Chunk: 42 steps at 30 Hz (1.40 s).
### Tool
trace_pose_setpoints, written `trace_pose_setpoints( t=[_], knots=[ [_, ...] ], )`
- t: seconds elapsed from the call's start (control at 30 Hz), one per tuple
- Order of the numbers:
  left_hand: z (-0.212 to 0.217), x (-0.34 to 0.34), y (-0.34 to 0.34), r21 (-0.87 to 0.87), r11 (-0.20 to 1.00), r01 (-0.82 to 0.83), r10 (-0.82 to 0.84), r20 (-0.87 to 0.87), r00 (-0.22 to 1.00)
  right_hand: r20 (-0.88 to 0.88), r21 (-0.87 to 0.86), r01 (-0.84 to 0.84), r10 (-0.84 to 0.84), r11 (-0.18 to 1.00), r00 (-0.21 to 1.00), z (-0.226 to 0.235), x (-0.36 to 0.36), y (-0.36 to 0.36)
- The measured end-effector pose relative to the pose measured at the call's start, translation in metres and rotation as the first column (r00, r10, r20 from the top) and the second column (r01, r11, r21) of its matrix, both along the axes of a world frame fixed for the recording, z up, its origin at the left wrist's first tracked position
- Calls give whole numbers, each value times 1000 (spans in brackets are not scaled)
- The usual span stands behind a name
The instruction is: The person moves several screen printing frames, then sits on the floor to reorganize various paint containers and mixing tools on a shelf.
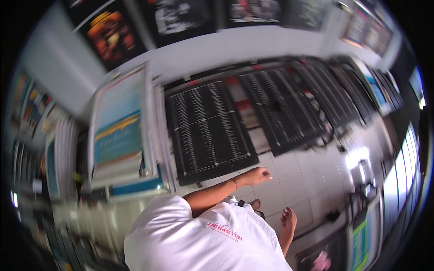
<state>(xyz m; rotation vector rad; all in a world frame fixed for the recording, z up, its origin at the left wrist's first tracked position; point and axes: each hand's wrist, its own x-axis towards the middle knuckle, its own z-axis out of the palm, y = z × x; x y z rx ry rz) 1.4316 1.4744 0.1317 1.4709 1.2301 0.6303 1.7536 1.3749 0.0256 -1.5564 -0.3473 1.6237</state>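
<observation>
My left hand (259,175) reaches out across my body, a thin band round its wrist. Its fingers are loosely curled, and I see nothing held in them. The nearest thing is the lower edge of a large black panel (209,131) with rows of white marks. My right hand (288,218) hangs lower, to the right, above the pale tiled floor (294,180). Its fingers are half bent and a little apart, with nothing visible in them. Neither hand appears to touch anything. My foot (256,204) shows between the hands.
More black marked panels (285,108) line the far wall. At left stand a large blue-and-yellow printed board (118,124) and stacked white boards (67,153). Framed pictures (110,34) hang above. A board with a green stripe (360,244) is at lower right.
</observation>
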Motion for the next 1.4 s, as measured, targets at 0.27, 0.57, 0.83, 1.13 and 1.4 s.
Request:
trace_pose_setpoints(
  t=[0.27,0.57,0.83,1.13,1.4],
  knots=[
    [99,-70,-49,64,841,-538,500,289,816,93,133,-541,533,830,841,37,-51,210],
    [196,-231,-274,459,-188,-868,948,315,-38,137,516,-824,927,235,350,166,-304,202],
    [144,-481,-510,622,-452,-640,768,-94,-634,195,563,-821,950,95,244,206,-504,81],
    [104,-577,-522,423,-206,-882,836,-393,-384,252,509,-819,864,264,435,187,-608,15],
    [103,-578,-483,510,-24,-860,913,-338,-227,70,435,-764,828,476,556,169,-623,22]
  ],
)
